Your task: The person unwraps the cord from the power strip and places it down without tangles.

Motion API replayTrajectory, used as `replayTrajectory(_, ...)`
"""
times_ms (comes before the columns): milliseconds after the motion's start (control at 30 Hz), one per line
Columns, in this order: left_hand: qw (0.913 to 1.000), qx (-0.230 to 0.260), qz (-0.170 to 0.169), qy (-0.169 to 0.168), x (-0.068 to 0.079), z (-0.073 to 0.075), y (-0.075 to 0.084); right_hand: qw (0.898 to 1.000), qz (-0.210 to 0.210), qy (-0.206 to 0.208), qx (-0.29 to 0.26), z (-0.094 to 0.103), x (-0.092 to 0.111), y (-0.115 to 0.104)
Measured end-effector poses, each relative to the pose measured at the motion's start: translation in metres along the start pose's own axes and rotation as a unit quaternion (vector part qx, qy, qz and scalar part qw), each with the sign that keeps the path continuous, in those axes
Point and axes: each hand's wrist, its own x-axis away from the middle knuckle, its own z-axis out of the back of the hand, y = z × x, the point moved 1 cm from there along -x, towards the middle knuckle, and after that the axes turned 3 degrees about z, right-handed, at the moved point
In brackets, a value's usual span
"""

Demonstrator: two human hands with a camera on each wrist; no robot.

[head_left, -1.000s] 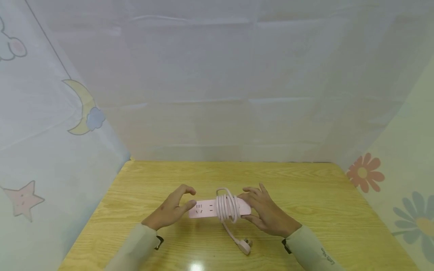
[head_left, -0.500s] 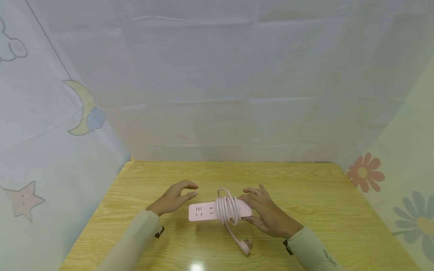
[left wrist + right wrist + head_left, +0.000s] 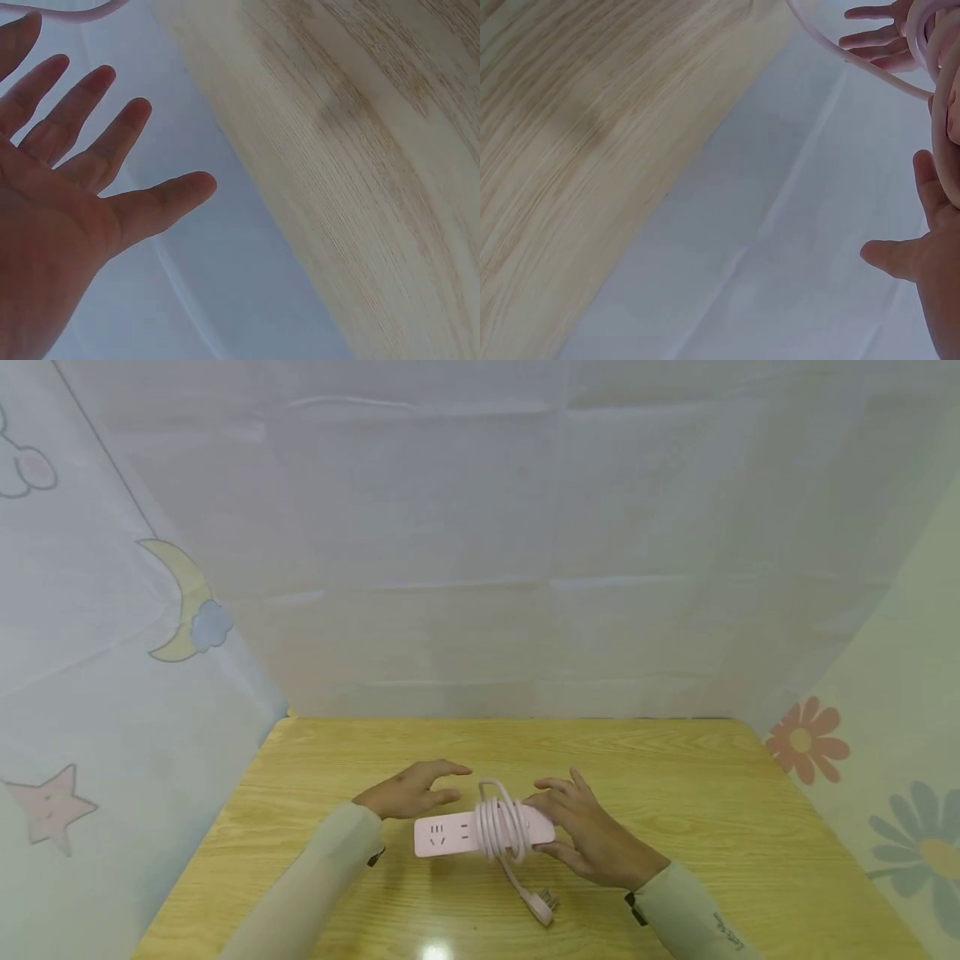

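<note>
A pink power strip (image 3: 442, 835) with its cable (image 3: 501, 828) wound round its right half is held over the table. My right hand (image 3: 588, 835) grips the strip's right end between thumb and fingers. The plug (image 3: 540, 906) hangs below on a short free length of cable, and a loose loop of cable stands up at the back. My left hand (image 3: 412, 789) is behind the strip's left end, fingers spread and reaching toward the loop, holding nothing. In the left wrist view the left hand (image 3: 82, 165) shows its fingers extended and apart.
The wooden table (image 3: 337, 743) lies beneath, bounded by a pale back sheet (image 3: 480, 635). Printed cloth walls (image 3: 75, 693) with a moon, star and flowers rise at both sides.
My left hand has left the strip's left end and moved back and right, toward the cable loop. The strip's left end has dipped slightly; my right hand keeps its grip.
</note>
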Motion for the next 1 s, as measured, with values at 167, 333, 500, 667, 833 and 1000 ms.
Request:
replayTrajectory(167, 0.9997, -0.012, 0.001, -0.023, -0.003, 0.0, 0.005, 1.0, 0.009, -0.001, 0.0, -0.001, -0.001, -0.001)
replayTrajectory(333, 0.9988, -0.026, 0.001, -0.042, -0.005, 0.001, 0.009, 1.0, 0.019, 0.0, -0.002, -0.001, -0.002, -0.002)
replayTrajectory(500, 0.9981, -0.021, 0.008, -0.058, -0.006, 0.0, 0.011, 1.0, 0.018, 0.001, -0.006, -0.002, -0.002, -0.003)
replayTrajectory(667, 0.9985, -0.012, 0.019, -0.05, -0.006, -0.002, 0.01, 1.0, 0.019, 0.005, -0.006, -0.002, -0.002, -0.004)
replayTrajectory(833, 0.9993, 0.0, 0.018, -0.033, -0.005, -0.002, 0.009, 1.0, 0.018, 0.005, -0.01, -0.002, -0.002, -0.005)
replayTrajectory(1000, 0.9997, -0.007, 0.001, -0.024, -0.004, -0.001, 0.009, 1.0, 0.022, 0.002, -0.01, -0.001, -0.003, -0.006)
